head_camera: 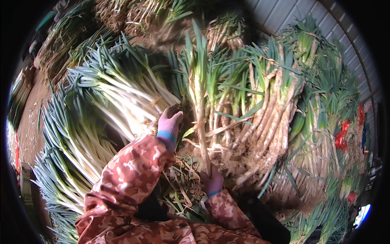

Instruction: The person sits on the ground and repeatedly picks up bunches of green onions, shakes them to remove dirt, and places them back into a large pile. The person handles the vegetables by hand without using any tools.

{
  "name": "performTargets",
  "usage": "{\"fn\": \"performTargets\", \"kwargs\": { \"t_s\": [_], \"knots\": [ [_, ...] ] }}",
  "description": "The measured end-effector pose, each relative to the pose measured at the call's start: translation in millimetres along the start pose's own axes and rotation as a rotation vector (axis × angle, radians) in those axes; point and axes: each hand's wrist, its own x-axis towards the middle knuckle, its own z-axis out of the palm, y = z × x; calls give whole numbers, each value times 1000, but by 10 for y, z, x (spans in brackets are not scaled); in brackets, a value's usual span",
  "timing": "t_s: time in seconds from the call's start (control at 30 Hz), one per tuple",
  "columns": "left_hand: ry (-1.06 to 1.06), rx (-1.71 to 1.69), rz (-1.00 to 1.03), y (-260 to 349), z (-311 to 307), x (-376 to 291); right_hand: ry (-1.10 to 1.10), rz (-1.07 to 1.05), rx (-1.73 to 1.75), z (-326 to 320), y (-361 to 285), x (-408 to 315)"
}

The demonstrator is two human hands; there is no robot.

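Note:
My right hand (213, 182), in a purple knit glove with a blue cuff, grips the root end of an unpeeled green onion stalk (199, 109). That stalk stands nearly upright, brown dry skin along its shaft and green leaves at the top. Over the root ends of a pile of clean white green onions (131, 91) is my left hand (170, 120), gloved the same way with soiled fingertips. Its fingers are curled, and I cannot see whether they hold anything. To the right leans a heap of unpeeled green onions (271, 103) with dirty skins and roots.
Peeled leaves and dry skins (182, 186) litter the floor between my arms. More clean stalks (76, 137) fan out on the left. Bundles with red ties (342, 134) stand at the right, before a panelled wall (292, 13). Further bundles (118, 15) lie at the back.

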Motion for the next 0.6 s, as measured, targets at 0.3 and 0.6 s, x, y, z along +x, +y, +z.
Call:
{"fn": "performTargets", "kwargs": {
  "t_s": [0.3,0.6],
  "knots": [
    [-166,231,184,-74,315,-65,142,-169,38,-602,-147,-902],
    [-1426,2063,310,-547,124,-1091,269,-335,120,-942,-567,-492]
  ]
}}
